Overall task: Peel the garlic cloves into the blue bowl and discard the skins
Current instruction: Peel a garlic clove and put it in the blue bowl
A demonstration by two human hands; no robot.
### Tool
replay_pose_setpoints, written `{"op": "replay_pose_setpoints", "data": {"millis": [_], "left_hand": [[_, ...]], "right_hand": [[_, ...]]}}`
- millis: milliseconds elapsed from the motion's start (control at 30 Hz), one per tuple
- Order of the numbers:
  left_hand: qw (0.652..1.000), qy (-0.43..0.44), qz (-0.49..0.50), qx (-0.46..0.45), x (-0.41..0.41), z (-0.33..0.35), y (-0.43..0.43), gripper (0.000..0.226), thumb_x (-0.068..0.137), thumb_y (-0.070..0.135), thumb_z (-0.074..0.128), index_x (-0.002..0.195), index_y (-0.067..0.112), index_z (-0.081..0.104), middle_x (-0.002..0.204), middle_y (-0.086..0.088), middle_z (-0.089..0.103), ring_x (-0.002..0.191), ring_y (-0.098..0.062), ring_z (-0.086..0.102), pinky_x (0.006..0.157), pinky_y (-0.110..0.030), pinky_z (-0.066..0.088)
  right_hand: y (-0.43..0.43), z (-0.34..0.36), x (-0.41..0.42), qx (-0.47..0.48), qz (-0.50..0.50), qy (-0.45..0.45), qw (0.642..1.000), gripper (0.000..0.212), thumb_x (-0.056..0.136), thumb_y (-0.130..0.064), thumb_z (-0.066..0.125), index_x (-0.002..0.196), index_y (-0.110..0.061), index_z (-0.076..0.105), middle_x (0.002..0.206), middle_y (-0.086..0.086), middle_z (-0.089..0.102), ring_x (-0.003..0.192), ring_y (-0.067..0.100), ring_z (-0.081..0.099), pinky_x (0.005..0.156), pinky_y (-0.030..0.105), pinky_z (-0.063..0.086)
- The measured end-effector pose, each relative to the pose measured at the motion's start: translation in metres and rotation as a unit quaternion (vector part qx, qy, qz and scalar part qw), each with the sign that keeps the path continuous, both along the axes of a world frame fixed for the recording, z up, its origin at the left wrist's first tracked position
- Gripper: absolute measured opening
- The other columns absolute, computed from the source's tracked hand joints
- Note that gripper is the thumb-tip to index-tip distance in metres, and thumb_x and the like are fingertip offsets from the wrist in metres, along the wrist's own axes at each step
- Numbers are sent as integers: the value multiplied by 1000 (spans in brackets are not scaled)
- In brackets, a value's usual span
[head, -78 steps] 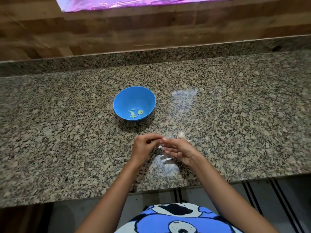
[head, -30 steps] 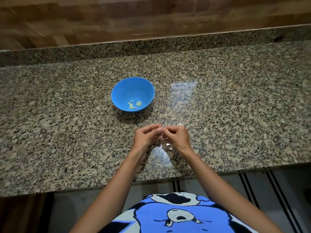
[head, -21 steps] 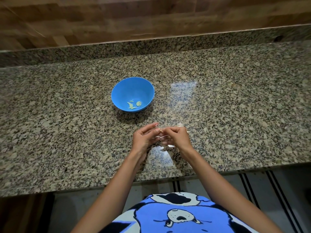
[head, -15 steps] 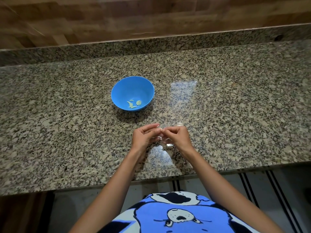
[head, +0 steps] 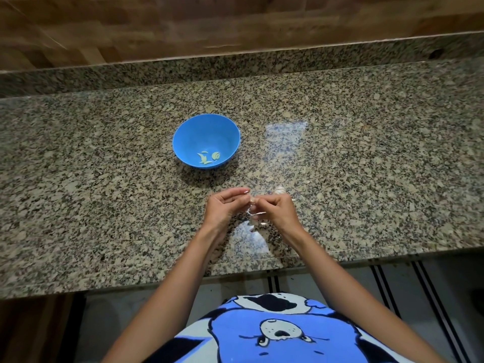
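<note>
One garlic clove (head: pixel 252 205) pinched between left hand (head: pixel 222 206) and right hand (head: pixel 276 209); blue bowl (head: pixel 188 137) beyond.

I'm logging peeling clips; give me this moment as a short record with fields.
bowl: blue bowl, upright on the granite counter
bowl contents: a few peeled cloves
left hand: pinches a garlic clove
right hand: pinches the same clove
other garlic: pale garlic piece on the counter just beyond the right hand
</note>
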State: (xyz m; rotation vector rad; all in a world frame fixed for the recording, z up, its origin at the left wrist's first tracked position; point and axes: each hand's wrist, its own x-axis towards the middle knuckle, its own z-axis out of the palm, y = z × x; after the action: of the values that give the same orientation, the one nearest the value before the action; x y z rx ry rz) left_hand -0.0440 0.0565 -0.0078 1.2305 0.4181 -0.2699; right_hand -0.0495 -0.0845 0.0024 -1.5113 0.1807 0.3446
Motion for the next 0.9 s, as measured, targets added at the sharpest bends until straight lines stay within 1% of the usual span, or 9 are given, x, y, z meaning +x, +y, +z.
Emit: {"op": "replay_pose_setpoints", "data": {"millis": [67,200,300,467,533,633,700,833,900], "left_hand": [[1000,2,4,-18,-1,-1,-1,24,75,-6,68,97,2,69,86,-12,73,75,-22,68,74,-30,59],[994,33,30,-103,-2,0,-1,24,77,-8,63,98,2,68,85,-13,72,71,-20,70,69,-27,59],[985,70,39,-151,-6,-2,-1,27,79,-9,61,104,1,67,92,-20,70,74,-24,71,68,-29,59],[984,96,31,-144,-8,2,-3,24,84,3,62,108,-1,65,100,-22,69,80,-24,71,75,-30,59],[981,109,39,-155,-9,4,-4,25,83,2,62,108,-1,65,98,-21,69,79,-24,71,73,-29,59],[967,131,62,-208,-9,3,-1,27,85,-3,59,111,-3,62,96,-20,70,78,-22,71,69,-27,59],[960,138,68,-232,-7,0,2,26,87,-1,58,112,-4,60,96,-19,70,80,-22,72,69,-27,59],[962,135,79,-224,-4,1,4,20,92,10,55,104,-4,61,89,-17,71,77,-21,72,70,-28,59],[974,100,106,-173,-2,3,11,19,93,11,54,102,-3,62,90,-16,71,78,-20,71,71,-28,59]], "right_hand": [[2,2,0,49,-26,38,998,15,86,1,58,76,-2,69,64,7,68,55,13,64,55,22,56],[3,6,2,125,-55,126,983,14,85,0,59,73,-1,66,63,8,67,54,16,64,56,22,57],[4,3,2,87,-44,106,990,15,86,0,58,74,0,66,63,9,66,52,14,63,55,20,56],[5,-6,2,-15,-34,54,998,14,89,-3,57,83,2,69,68,11,66,55,16,61,58,24,55],[5,-7,2,-12,-36,55,998,14,89,-2,57,82,2,69,67,11,66,54,15,61,58,23,56],[5,-4,3,30,-48,71,996,15,89,0,56,80,4,67,64,8,66,54,12,63,56,20,56],[4,-3,4,51,-55,86,993,16,89,2,54,78,4,66,63,7,66,53,11,64,55,18,55],[2,-3,3,38,-57,85,994,15,88,0,56,78,1,67,66,7,66,55,12,62,57,20,56],[-1,-7,3,10,-67,77,995,15,88,-2,58,76,-3,68,66,8,67,56,14,62,60,25,56]]}}
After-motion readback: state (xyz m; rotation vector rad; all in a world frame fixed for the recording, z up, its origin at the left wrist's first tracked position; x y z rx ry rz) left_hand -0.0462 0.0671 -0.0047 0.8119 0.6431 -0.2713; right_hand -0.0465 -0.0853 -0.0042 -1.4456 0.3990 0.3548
